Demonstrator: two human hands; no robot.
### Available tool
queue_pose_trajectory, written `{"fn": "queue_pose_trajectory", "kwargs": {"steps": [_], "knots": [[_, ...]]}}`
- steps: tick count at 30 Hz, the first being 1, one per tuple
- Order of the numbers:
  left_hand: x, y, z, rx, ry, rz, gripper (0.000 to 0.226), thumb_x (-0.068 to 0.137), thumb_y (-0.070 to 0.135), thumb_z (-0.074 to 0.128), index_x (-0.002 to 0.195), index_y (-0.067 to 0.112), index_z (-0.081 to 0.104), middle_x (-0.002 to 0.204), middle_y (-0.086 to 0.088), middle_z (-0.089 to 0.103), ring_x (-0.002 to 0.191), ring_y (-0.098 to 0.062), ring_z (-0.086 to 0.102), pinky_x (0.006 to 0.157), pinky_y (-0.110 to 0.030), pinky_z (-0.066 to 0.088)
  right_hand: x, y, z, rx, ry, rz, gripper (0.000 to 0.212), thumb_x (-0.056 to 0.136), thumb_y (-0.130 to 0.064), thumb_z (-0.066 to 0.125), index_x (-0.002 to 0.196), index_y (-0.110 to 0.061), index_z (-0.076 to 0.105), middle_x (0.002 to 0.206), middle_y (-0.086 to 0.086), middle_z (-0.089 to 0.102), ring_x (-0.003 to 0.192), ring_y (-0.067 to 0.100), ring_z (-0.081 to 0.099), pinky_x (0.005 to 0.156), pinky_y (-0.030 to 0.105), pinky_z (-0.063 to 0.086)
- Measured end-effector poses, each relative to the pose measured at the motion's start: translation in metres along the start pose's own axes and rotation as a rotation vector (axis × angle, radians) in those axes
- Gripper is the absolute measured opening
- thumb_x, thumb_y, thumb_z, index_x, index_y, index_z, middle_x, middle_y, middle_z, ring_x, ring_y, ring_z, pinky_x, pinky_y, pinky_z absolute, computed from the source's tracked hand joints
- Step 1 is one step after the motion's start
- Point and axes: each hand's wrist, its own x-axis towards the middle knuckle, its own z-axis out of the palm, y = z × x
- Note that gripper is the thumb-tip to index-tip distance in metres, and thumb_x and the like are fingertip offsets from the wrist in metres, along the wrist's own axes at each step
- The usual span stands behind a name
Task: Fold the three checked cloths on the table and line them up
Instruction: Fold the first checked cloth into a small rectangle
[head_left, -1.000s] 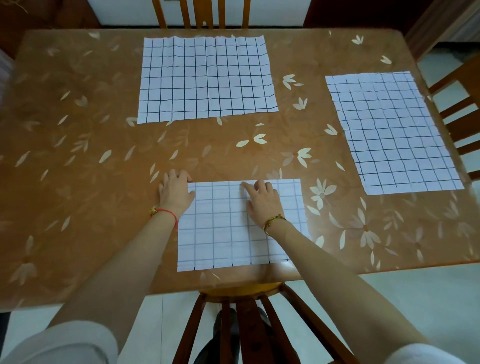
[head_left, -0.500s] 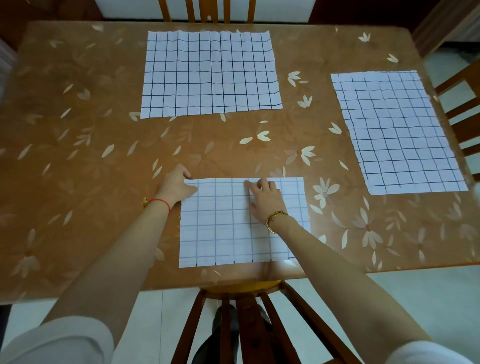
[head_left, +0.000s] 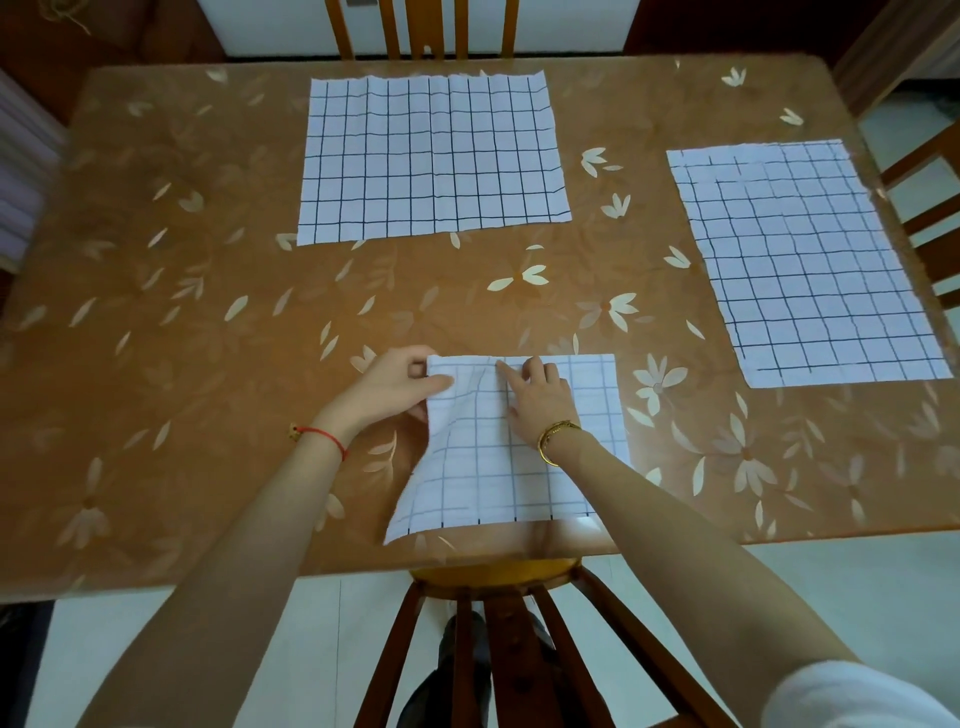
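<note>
At the near edge of the brown, flower-patterned surface (head_left: 182, 312), straight in front of the person, lies the near checked cloth (head_left: 493, 478), a white fabric rectangle with a thin dark grid. The left hand (head_left: 395, 387) has its grip clamped on the cloth's far left corner, thumb on top and fingers behind. That corner and the left edge stand raised off the surface and curl in toward the right. The right hand (head_left: 537, 395) rests on the cloth near the middle of its far edge. Its fingers are fairly straight and press down, so its grip is apart and holds nothing.

The flat right half of the cloth lies to the right of the left hand's grip, on the other side of the right hand. The index finger points away from the person, which looks like the line of the crease, running near to far. The pinched corner would therefore need to travel rightward over those fingers to meet the far right corner, which lies flat. The left hand is nearer the raised edge and the right hand nearer the target corner.

The far checked cloth (head_left: 434, 156) and the right-side checked cloth (head_left: 800, 260), both white with darker grids, lie spread flat, well apart from both hands. Judging by that, the task looks to be at an early stage.
</note>
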Motion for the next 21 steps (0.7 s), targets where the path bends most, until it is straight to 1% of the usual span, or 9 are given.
{"fn": "queue_pose_trajectory", "kwargs": {"steps": [4, 7, 9, 10, 12, 14, 17, 19, 21], "knots": [[0.011, 0.027, 0.034, -0.13, -0.007, 0.041, 0.012, 0.095, 0.005, 0.06, 0.107, 0.002, 0.062, 0.088, -0.006, 0.071, 0.073, -0.011, 0.072, 0.055, -0.024, 0.058, -0.004, -0.002, -0.008, 0.045, 0.042, -0.032, 0.064, 0.087, -0.014, 0.053, 0.147, -0.022, 0.032, 0.127, 0.012, 0.041, 0.109, 0.032, 0.042, 0.086, 0.036, 0.039], [0.023, 0.042, 0.058, -0.294, 0.003, 0.017, 0.013, 0.095, 0.004, 0.06, 0.106, -0.001, 0.059, 0.096, -0.016, 0.067, 0.076, -0.021, 0.073, 0.061, -0.031, 0.061, -0.005, 0.006, -0.011, 0.219, 0.118, -0.002, 0.054, 0.077, 0.007, 0.064, 0.129, 0.001, 0.049, 0.116, 0.023, 0.052, 0.098, 0.04, 0.055, 0.079, 0.043, 0.049], [0.031, 0.047, 0.072, -0.328, 0.006, 0.0, 0.012, 0.096, 0.006, 0.06, 0.106, -0.001, 0.059, 0.103, -0.019, 0.067, 0.077, -0.024, 0.074, 0.06, -0.028, 0.061, -0.009, 0.019, -0.014, 0.498, -0.009, 0.106, 0.044, 0.089, 0.008, 0.053, 0.132, 0.004, 0.045, 0.123, 0.024, 0.051, 0.11, 0.04, 0.052, 0.095, 0.045, 0.044], [0.034, 0.048, 0.078, -0.337, -0.001, -0.005, 0.014, 0.096, 0.006, 0.059, 0.108, -0.002, 0.059, 0.105, -0.019, 0.068, 0.077, -0.023, 0.074, 0.06, -0.027, 0.06, -0.012, 0.029, -0.013, 0.59, -0.071, 0.139, 0.041, 0.093, 0.007, 0.048, 0.134, 0.004, 0.044, 0.121, 0.02, 0.052, 0.113, 0.038, 0.051, 0.099, 0.046, 0.04], [0.042, 0.048, 0.091, -0.349, -0.017, -0.009, 0.018, 0.096, 0.007, 0.059, 0.111, -0.002, 0.059, 0.107, -0.018, 0.069, 0.079, -0.021, 0.074, 0.062, -0.028, 0.061, -0.017, 0.044, -0.015, 0.707, -0.039, 0.183, 0.035, 0.095, 0.005, 0.047, 0.13, 0.003, 0.049, 0.101, 0.004, 0.052, 0.104, 0.031, 0.053, 0.101, 0.049, 0.039], [0.048, 0.047, 0.105, -0.355, -0.02, -0.03, 0.022, 0.095, 0.008, 0.061, 0.115, -0.001, 0.06, 0.108, -0.017, 0.071, 0.08, -0.021, 0.074, 0.063, -0.03, 0.062, -0.023, 0.058, -0.017, 0.855, 0.015, 0.233, 0.018, 0.096, 0.002, 0.049, 0.111, -0.003, 0.059, 0.088, -0.008, 0.048, 0.089, 0.018, 0.052, 0.102, 0.045, 0.041], [0.057, 0.043, 0.124, -0.391, -0.011, -0.062, 0.028, 0.095, 0.009, 0.062, 0.121, -0.002, 0.058, 0.109, -0.018, 0.071, 0.079, -0.021, 0.074, 0.064, -0.029, 0.062, -0.038, 0.078, -0.025, 1.159, 0.149, 0.326, 0.02, 0.096, 0.0, 0.047, 0.092, -0.012, 0.063, 0.091, -0.004, 0.062, 0.088, 0.011, 0.058, 0.093, 0.032, 0.047], [0.06, 0.041, 0.134, -0.429, -0.007, -0.073, 0.028, 0.095, 0.01, 0.064, 0.118, -0.003, 0.057, 0.11, -0.02, 0.069, 0.083, -0.022, 0.072, 0.069, -0.03, 0.062, -0.047, 0.093, -0.025, 1.402, 0.143, 0.496, 0.025, 0.098, -0.018, 0.047, 0.082, -0.012, 0.066, 0.08, 0.001, 0.063, 0.078, 0.016, 0.059, 0.077, 0.031, 0.049], [0.062, 0.036, 0.14, -0.442, 0.002, -0.087, 0.031, 0.092, 0.016, 0.069, 0.116, -0.001, 0.059, 0.113, -0.018, 0.068, 0.089, -0.024, 0.072, 0.075, -0.033, 0.062, -0.052, 0.106, -0.022, 1.646, 0.099, 0.65, 0.043, 0.099, -0.039, 0.041, 0.079, -0.012, 0.067, 0.07, 0.002, 0.065, 0.064, 0.017, 0.06, 0.06, 0.028, 0.048]]}}
